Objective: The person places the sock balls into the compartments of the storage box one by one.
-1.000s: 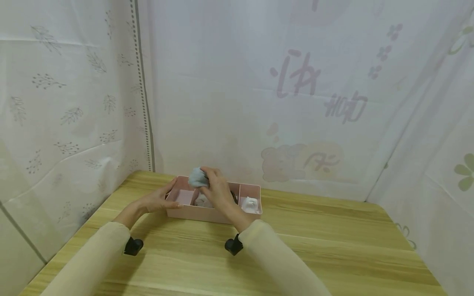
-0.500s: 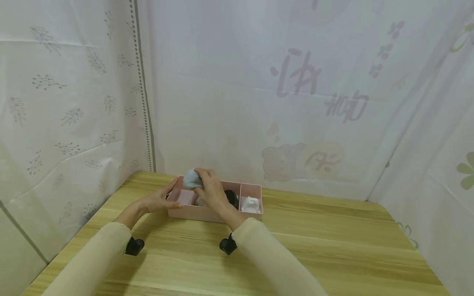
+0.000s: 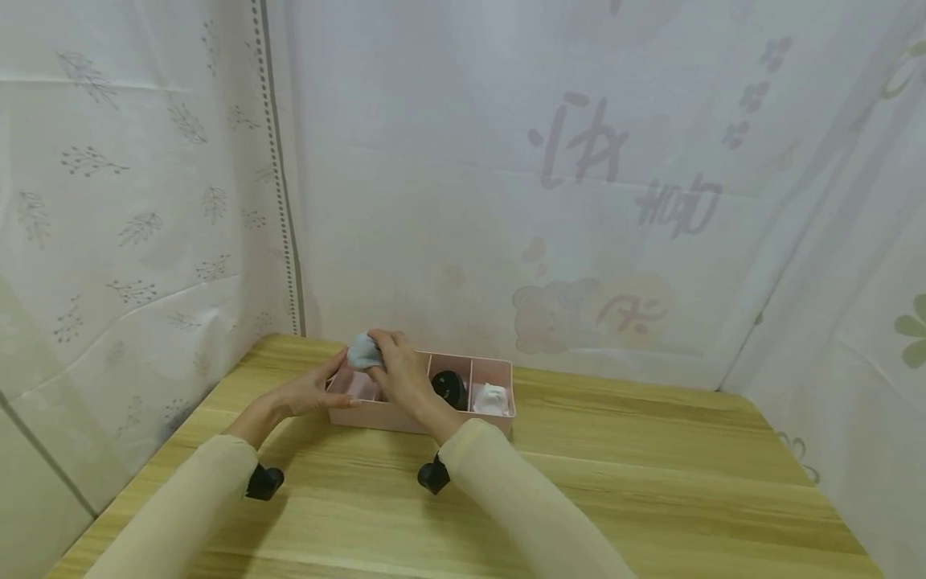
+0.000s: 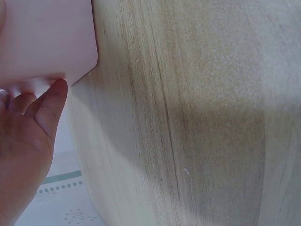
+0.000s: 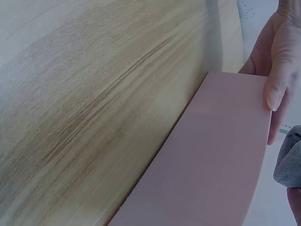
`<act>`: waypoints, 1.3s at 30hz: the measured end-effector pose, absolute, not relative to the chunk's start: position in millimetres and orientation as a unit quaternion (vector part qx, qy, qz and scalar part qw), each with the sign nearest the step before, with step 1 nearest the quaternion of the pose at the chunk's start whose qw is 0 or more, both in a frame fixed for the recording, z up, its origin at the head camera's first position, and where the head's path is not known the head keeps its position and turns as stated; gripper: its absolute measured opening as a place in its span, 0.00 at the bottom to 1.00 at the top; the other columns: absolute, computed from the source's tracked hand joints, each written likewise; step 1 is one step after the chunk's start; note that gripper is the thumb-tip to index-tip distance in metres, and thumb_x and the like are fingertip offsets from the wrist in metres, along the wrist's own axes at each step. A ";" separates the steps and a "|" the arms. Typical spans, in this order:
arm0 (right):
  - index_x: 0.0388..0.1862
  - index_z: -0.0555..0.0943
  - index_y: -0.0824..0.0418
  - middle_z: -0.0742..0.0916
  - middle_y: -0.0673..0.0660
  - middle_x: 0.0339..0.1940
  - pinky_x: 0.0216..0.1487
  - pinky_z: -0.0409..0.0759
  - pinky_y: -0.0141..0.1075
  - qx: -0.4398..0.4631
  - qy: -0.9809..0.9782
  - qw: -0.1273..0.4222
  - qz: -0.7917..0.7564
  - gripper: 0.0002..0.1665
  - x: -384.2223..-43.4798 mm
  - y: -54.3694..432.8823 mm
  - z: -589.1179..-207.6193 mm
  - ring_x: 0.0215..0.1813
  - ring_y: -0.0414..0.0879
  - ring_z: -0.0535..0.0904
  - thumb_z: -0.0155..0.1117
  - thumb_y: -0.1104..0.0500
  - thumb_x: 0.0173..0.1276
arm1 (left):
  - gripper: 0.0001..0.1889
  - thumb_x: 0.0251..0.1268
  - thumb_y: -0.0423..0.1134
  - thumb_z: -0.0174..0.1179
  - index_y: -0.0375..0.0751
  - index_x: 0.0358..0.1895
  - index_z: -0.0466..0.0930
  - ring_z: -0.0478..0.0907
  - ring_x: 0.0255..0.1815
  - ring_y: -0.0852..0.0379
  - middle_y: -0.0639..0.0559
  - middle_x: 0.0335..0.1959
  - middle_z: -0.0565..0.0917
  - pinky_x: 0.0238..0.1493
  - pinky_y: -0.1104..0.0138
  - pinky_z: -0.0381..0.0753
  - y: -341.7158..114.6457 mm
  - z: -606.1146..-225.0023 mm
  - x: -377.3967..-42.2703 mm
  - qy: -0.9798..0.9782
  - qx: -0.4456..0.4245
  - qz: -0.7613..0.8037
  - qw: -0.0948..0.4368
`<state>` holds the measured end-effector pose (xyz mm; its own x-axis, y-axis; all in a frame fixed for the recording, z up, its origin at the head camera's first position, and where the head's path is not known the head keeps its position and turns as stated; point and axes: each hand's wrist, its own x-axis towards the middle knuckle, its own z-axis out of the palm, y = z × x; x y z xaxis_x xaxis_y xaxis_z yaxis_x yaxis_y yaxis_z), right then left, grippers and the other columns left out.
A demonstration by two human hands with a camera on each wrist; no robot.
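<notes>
A long pink divided storage box [image 3: 391, 416] stands toward the back of the table. My left hand [image 3: 307, 394] holds its left end, thumb over the front rim and fingers against the end wall; the left wrist view shows those fingers touching the box wall. Above the leftmost compartment, my right hand [image 3: 405, 374] pinches a soft light blue-grey cloth bundle [image 3: 364, 351], also visible as a grey bundle [image 5: 289, 160] in the right wrist view. A black rounded item [image 3: 450, 389] and a crumpled white item [image 3: 491, 399] lie in the right-hand compartments. My right hand hides a middle compartment.
Wood-grain table [image 3: 651, 482] extends to the front and right of the box. A pale printed curtain [image 3: 434, 201] hangs behind it, and another curtain [image 3: 137, 201] on the left. Black wrist mounts [image 3: 265, 483] stick out below both forearms.
My right hand has moved left with the cloth bundle, from over the second compartment to over the leftmost one. The black item has come into view. My left hand stays on the box.
</notes>
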<state>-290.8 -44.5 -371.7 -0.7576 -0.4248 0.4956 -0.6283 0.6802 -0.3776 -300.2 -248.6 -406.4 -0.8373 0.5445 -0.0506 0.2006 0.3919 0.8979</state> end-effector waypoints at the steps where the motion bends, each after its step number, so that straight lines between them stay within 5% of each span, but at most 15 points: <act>1: 0.61 0.71 0.60 0.79 0.61 0.55 0.52 0.78 0.36 0.298 -0.895 0.191 0.270 0.29 -291.3 -45.3 -372.2 0.53 0.50 0.79 0.68 0.60 0.61 | 0.54 0.62 0.40 0.62 0.38 0.74 0.24 0.26 0.72 0.28 0.29 0.73 0.29 0.65 0.33 0.36 -248.7 -406.9 -300.5 0.814 0.230 0.505 0.172; 19: 0.62 0.71 0.55 0.79 0.57 0.53 0.44 0.80 0.31 0.302 -0.931 0.145 0.147 0.28 -293.8 -55.4 -374.8 0.47 0.46 0.81 0.65 0.60 0.64 | 0.55 0.61 0.40 0.63 0.39 0.74 0.23 0.31 0.72 0.28 0.29 0.73 0.30 0.66 0.35 0.40 -249.0 -405.0 -299.5 0.818 0.229 0.500 0.172; 29: 0.67 0.65 0.52 0.77 0.55 0.58 0.52 0.78 0.33 0.330 -0.934 0.110 0.078 0.36 -290.0 -62.6 -376.3 0.57 0.46 0.76 0.67 0.58 0.61 | 0.54 0.62 0.38 0.62 0.40 0.74 0.23 0.29 0.72 0.29 0.31 0.74 0.28 0.66 0.34 0.39 -249.4 -407.9 -300.3 0.807 0.221 0.516 0.181; 39: 0.58 0.70 0.53 0.80 0.51 0.56 0.52 0.77 0.30 0.329 -0.935 0.120 0.050 0.27 -290.4 -67.4 -379.6 0.58 0.43 0.76 0.67 0.58 0.61 | 0.54 0.61 0.37 0.62 0.35 0.73 0.23 0.29 0.72 0.29 0.30 0.73 0.28 0.67 0.37 0.38 -247.8 -407.2 -300.9 0.807 0.226 0.514 0.182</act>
